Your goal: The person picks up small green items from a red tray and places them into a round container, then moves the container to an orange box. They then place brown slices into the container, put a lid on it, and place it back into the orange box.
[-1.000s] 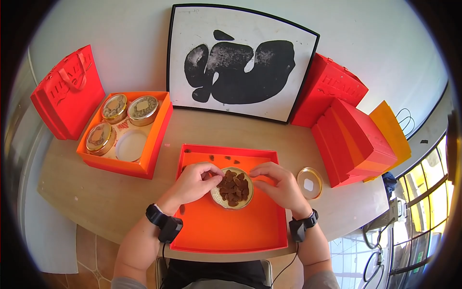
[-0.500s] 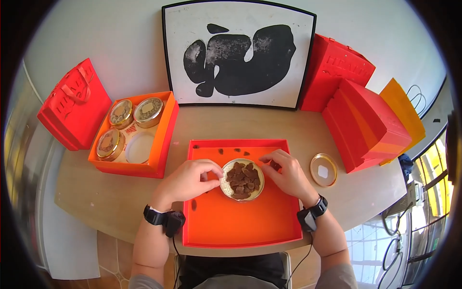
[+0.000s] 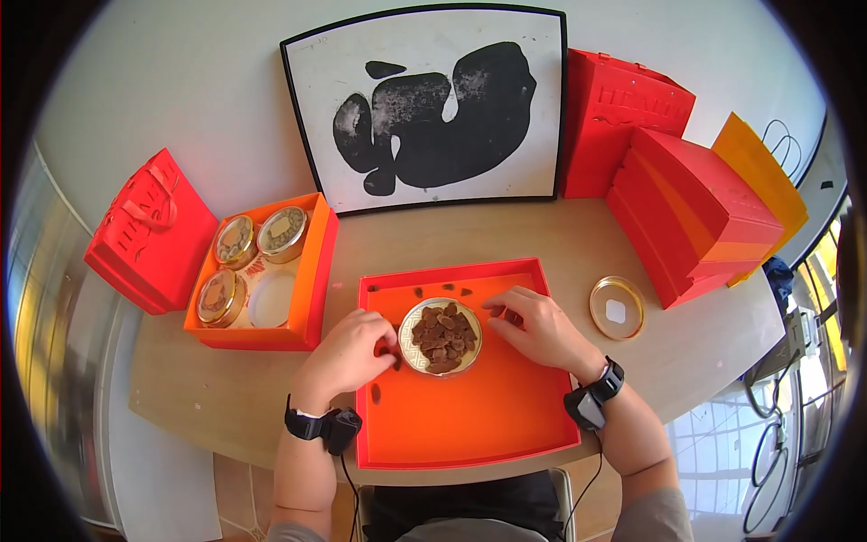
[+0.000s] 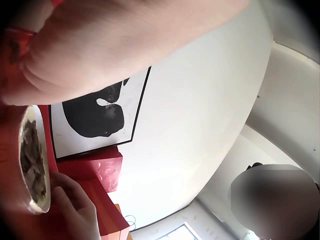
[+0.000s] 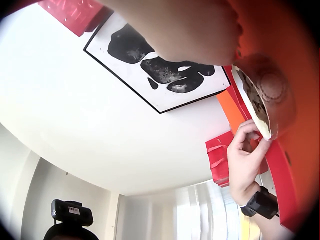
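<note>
A round clear-sided jar (image 3: 408,353) with a pale patterned rim stands in a shallow red-and-orange box lid (image 3: 465,425). Brown dried slices (image 3: 444,336) fill it. At the jar's left side, my left hand (image 3: 350,358) has its fingers bent down at a couple of dark slices (image 3: 397,361); I cannot tell whether it pinches one. My right hand (image 3: 539,327) hovers by the jar's right rim, thumb and fingers loosely bent, with no slice visible between them. In the right wrist view the left hand (image 5: 245,161) appears just beyond the jar (image 5: 275,90).
Several dark slices (image 3: 447,290) lie along the lid's back and left sides. A gold-rimmed round cover (image 3: 617,309) lies to the right. An orange box (image 3: 323,262) holds 3 filled jars at left. Red bags (image 3: 152,230), a leaning red box (image 3: 691,217) and a framed picture (image 3: 429,108) stand behind.
My left hand has moved from the jar's left rim down to the dark slices beside it. My right hand has shifted slightly, staying by the right rim. The head view has turned a little.
</note>
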`<state>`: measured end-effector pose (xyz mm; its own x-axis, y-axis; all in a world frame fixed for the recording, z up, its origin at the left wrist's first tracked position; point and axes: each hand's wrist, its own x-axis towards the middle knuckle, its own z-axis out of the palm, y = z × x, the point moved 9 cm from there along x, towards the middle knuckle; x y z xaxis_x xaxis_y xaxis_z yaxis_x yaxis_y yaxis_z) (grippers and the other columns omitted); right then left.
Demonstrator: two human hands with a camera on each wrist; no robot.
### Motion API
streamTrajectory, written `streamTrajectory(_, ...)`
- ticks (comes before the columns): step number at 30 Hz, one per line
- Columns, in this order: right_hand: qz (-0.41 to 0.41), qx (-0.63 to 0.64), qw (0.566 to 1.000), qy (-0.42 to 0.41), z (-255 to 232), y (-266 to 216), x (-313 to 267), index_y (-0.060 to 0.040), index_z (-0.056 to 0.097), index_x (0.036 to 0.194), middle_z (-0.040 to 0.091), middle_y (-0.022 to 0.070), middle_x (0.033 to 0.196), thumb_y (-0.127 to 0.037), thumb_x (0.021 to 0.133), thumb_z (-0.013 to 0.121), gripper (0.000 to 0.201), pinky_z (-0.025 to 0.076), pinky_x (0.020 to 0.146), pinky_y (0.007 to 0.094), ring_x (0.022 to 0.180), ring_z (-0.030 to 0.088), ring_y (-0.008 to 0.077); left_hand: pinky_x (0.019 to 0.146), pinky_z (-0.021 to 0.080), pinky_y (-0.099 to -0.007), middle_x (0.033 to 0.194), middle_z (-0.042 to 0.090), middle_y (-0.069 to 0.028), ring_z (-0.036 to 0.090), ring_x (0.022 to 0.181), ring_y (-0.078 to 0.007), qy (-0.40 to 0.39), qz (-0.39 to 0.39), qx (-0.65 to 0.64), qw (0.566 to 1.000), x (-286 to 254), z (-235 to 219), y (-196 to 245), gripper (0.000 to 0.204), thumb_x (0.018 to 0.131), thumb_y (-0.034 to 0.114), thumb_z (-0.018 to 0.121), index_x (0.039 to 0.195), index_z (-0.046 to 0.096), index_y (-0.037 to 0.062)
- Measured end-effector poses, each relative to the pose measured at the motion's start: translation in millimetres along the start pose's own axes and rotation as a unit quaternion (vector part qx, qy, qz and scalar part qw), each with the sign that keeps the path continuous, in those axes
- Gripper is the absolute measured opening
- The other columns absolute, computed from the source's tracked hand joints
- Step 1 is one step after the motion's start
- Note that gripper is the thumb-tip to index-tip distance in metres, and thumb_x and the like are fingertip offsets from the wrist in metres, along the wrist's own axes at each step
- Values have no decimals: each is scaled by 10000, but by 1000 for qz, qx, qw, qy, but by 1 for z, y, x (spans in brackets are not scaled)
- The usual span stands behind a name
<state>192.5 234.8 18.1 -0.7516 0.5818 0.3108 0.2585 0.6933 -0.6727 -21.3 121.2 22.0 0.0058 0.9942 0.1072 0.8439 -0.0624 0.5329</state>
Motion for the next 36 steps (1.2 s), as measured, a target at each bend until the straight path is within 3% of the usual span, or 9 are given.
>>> streamTrajectory(2,1,-2,1000,-5,1,1,0,-10,693,1167,691,138,1011,-140,946,707,257,573,767,364,870,705,256,919,504,-416,919,657,-93,628,981,-288,-86,22,83,993,-2,15,5,222,784,118,797,958,704,17)
streamTrajectory(15,17,-50,996,-74,10,-7,-3,-71,603,1364,707,166,1113,-212,976,628,414,582,824,434,974,719,346,935,440,-420,958,676,-90,623,1032,-284,-120,17,129,984,-3,26,9,193,780,109,764,958,732,42)
streamTrajectory(21,4,11,996,-91,12,-6,-3,-39,631,1323,703,181,1126,-136,925,641,409,587,818,414,944,727,326,754,538,-374,880,701,-109,679,815,-259,-56,-33,-31,997,3,6,5,128,840,63,743,944,726,-10)
streamTrajectory(23,16,27,993,-110,11,-9,-2,-28,636,1314,704,178,1126,-128,921,649,405,588,812,399,929,731,304,665,543,-297,852,725,-76,696,758,-169,35,-45,-96,994,4,-13,9,88,867,29,759,948,748,-5)
streamTrajectory(26,29,70,986,-150,18,-11,-5,-12,649,1292,713,169,1115,-129,921,667,390,590,803,373,899,735,263,688,539,-276,952,743,-61,687,806,-129,10,11,-209,978,5,-6,27,147,887,36,754,1031,751,10)
streamTrajectory(30,-3,124,974,-190,29,-13,-8,-7,679,1246,747,154,1060,-174,940,697,349,591,797,359,882,739,243,702,543,-284,1044,740,-66,685,826,-133,-12,68,-208,976,3,-5,53,212,874,37,764,1085,745,24)
streamTrajectory(32,9,122,974,-192,30,-10,-8,-7,685,1236,755,147,1040,-185,945,701,341,590,798,356,881,740,244,697,541,-302,1062,725,-79,687,839,-187,53,34,-112,992,2,-18,34,267,891,82,754,1151,718,31)
streamTrajectory(34,20,120,974,-192,30,-8,-8,-7,691,1226,764,139,1020,-197,950,706,335,590,799,353,881,741,246,849,529,-343,1052,726,-69,672,972,-222,73,13,-75,994,1,-21,13,271,849,99,786,1111,740,46)
streamTrajectory(36,18,105,973,-203,32,-8,-8,-20,683,1267,771,115,1065,-178,967,710,340,582,807,315,902,741,188,1040,431,-433,1049,725,-61,605,1142,-250,70,16,139,988,-3,-21,6,260,796,117,817,1046,764,70)
